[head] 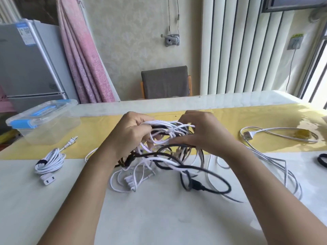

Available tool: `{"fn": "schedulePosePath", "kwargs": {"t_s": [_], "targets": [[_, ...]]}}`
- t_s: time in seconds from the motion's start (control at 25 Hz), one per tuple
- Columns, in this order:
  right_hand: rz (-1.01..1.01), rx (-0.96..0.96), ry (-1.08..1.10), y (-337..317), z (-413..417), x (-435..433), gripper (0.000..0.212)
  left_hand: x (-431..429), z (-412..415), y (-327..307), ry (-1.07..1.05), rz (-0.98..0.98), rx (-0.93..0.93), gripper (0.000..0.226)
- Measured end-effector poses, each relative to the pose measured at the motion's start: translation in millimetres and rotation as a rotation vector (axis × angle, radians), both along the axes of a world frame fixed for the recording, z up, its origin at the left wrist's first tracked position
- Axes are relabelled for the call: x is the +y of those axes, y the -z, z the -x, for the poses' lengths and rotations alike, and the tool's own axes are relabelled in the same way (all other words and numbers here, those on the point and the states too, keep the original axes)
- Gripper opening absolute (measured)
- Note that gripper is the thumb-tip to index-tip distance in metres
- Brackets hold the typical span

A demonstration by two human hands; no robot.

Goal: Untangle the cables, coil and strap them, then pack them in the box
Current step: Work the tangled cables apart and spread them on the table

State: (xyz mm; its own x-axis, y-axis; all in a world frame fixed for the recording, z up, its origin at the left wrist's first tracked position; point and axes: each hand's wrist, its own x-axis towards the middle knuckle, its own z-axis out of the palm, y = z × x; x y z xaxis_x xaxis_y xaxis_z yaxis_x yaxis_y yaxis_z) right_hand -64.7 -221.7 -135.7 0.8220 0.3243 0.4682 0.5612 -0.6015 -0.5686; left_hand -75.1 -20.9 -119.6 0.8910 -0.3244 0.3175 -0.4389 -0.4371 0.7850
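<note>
Left hand (130, 134) and right hand (205, 133) gripped tangled white and black cables (159, 156), fingers (185, 119) curled round strands; strapped white cable coil (50, 160) at nine o'clock, clear lidded plastic box (44, 124) at ten.

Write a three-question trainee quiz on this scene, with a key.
1. True or false: the box has its lid on.
2. What colour is the strapped coil?
3. The left hand and right hand both grip: A) the tangle B) the box C) the coil

Key: 1 true; 2 white; 3 A
</note>
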Motion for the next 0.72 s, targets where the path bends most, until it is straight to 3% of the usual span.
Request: {"fn": "schedulePosePath", "kwargs": {"t_s": [0.12, 0.24, 0.4, 0.52, 0.64, 0.72], "targets": [[0.041, -0.138, 0.154, 5, -7, -5, 0.036, -2, 5, -1, 0.197, 0.054, 0.267, 0.023], [0.091, -0.196, 0.214, 7, -4, 1, 0.040, -5, 5, 4, 0.276, 0.107, 0.400, 0.030], [0.146, -0.305, 0.255, 3, 0, 7, 0.037, -19, -8, 11, -0.092, 0.415, 0.470, 0.046], [0.143, -0.376, 0.196, 3, 2, 11, 0.021, -28, -16, 18, -0.359, 0.539, 0.342, 0.041], [0.058, -0.458, 0.164, 4, 1, 14, 0.032, -28, -19, 20, -0.484, 0.641, 0.202, 0.042], [0.023, -0.555, 0.193, 1, 2, 15, 0.036, -23, -20, 12, -0.541, 0.872, 0.163, 0.040]]}}
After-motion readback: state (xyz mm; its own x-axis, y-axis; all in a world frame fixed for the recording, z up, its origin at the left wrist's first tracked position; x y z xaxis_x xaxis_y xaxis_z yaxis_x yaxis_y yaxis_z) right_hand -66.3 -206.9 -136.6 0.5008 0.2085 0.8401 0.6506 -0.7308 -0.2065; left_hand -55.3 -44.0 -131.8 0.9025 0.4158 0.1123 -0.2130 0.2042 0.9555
